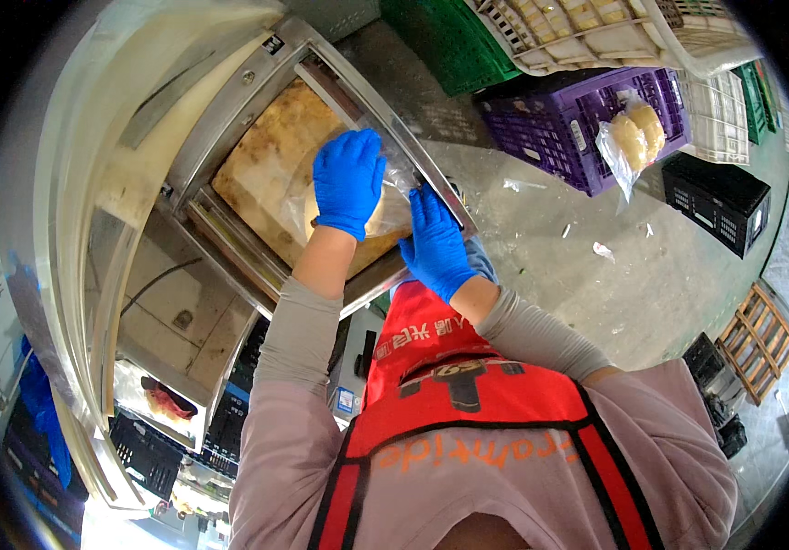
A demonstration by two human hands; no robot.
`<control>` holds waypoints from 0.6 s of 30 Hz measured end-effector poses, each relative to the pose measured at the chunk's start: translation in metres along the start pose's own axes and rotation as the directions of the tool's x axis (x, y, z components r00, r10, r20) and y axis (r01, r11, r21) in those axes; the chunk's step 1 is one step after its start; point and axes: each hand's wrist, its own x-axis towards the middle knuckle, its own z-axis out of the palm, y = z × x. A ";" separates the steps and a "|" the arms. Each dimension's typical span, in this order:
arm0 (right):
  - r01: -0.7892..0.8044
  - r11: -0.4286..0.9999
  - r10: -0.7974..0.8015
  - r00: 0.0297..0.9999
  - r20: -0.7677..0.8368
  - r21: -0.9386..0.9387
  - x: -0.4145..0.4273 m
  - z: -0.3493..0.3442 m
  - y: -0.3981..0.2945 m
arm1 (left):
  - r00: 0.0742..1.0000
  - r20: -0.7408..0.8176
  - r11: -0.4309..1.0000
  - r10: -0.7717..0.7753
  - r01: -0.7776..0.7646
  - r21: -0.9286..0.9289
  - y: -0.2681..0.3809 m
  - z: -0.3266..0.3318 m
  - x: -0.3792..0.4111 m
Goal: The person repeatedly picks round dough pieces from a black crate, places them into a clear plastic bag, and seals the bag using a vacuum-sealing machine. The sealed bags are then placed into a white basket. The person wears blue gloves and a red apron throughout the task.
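Observation:
My left hand [347, 182], in a blue glove, curves over a pale item in clear plastic film [375, 218]; the hand hides most of the item. The item lies on a brown-stained plate [263, 165] set inside a metal-framed machine [380, 89]. To its right, my right hand [437, 240], also gloved in blue, lies with extended fingers by the film and the near right edge of the frame. Its palm faces down, and nothing gripped in it can be seen. Clear film spreads between the two hands.
Right of the machine, a purple crate [539, 137] bears a bag of pale yellow pieces [635, 137]. White crates [714, 113], a green crate [449, 48] and a black crate [717, 199] stand nearby. A wooden pallet [757, 344] is at far right. Scraps lie on the floor [573, 275].

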 end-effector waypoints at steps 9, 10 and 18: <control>0.149 0.980 -0.133 0.983 0.126 -0.131 -0.019 -0.018 0.006 | 0.995 0.089 0.990 -0.042 0.029 0.141 0.005 -0.009 0.009; 0.148 0.984 -0.135 0.984 0.119 -0.099 -0.025 -0.019 0.009 | 0.996 0.084 0.988 -0.042 0.028 0.154 0.006 -0.009 0.012; 0.169 0.978 -0.154 0.980 0.122 -0.121 -0.026 -0.018 0.013 | 0.919 -0.139 0.929 -0.368 0.360 -0.084 -0.012 0.001 0.006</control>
